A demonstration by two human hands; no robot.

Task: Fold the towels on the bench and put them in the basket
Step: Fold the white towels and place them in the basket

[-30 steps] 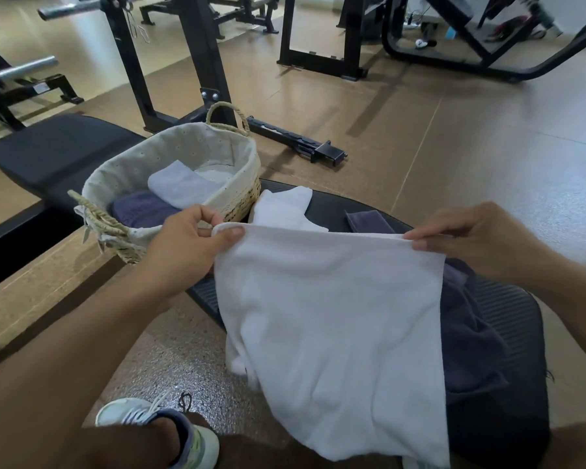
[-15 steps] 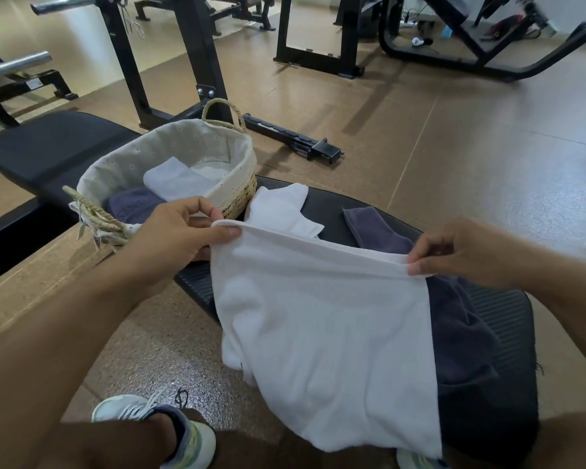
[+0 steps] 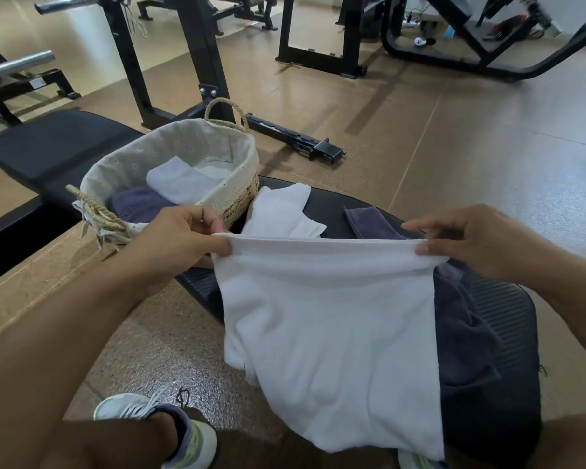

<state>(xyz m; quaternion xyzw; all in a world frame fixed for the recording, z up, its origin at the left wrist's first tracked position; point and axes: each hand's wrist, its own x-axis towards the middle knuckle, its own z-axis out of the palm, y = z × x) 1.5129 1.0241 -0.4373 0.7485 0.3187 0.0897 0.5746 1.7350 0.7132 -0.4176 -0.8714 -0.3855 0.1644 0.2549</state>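
Observation:
A white towel (image 3: pixel 329 326) hangs stretched between my hands above the black bench (image 3: pixel 501 306). My left hand (image 3: pixel 180 238) pinches its top left corner and my right hand (image 3: pixel 467 242) pinches its top right corner. Under it a dark purple towel (image 3: pixel 460 326) lies spread on the bench, and another white towel (image 3: pixel 278 214) lies crumpled beyond. The woven basket (image 3: pixel 241 184) with a pale lining stands at the bench's far left end, holding a folded white towel (image 3: pixel 180 181) and a folded purple towel (image 3: pixel 139 204).
A second black bench pad (image 3: pixel 51 147) lies to the left behind the basket. Black rack uprights (image 3: pixel 203 59) and a floor bar (image 3: pixel 295 137) stand beyond. My shoe (image 3: pixel 170 431) rests on the brown floor below.
Both hands have kept their pinch on the white towel's top edge. The right hand dipped and then came level again, so the edge is now pulled straight and taut.

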